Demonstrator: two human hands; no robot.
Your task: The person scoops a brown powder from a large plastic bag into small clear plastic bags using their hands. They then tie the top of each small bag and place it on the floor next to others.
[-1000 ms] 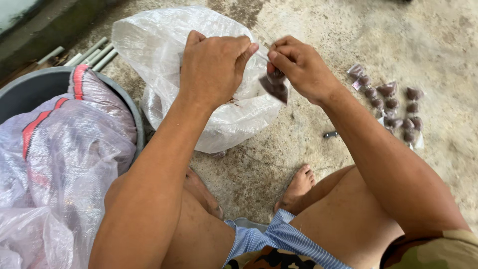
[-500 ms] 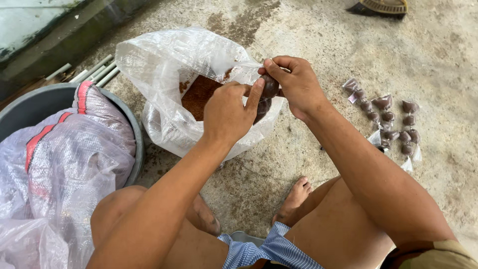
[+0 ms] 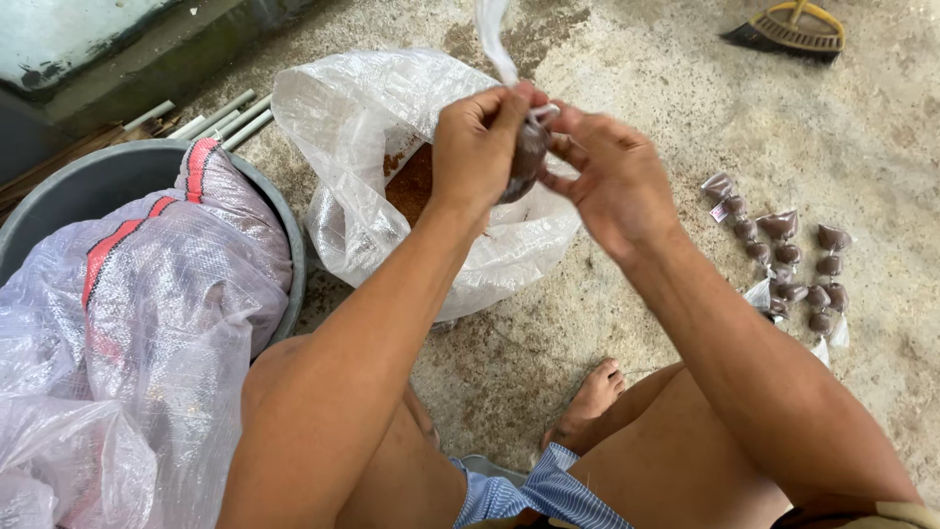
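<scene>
Hands, left (image 3: pixel 480 142) and right (image 3: pixel 612 171), each grip pinching a small brown packet (image 3: pixel 529 157) above the open sack's rim (image 3: pixel 392 147).

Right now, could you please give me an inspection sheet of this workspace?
Surface: rough concrete floor, stained and dusty.
Job's things: small filled packet with a dark brown filling, its clear plastic tail pulled upward; large clear bag open, brown powder inside.
Clutter: finished small packets lying in rows on the floor to the right.
Grippers: left hand and right hand both pinch the packet's neck.
Cables: nothing seen.
Surroundings: grey tub holding a woven sack; white pipes; broom.
</scene>
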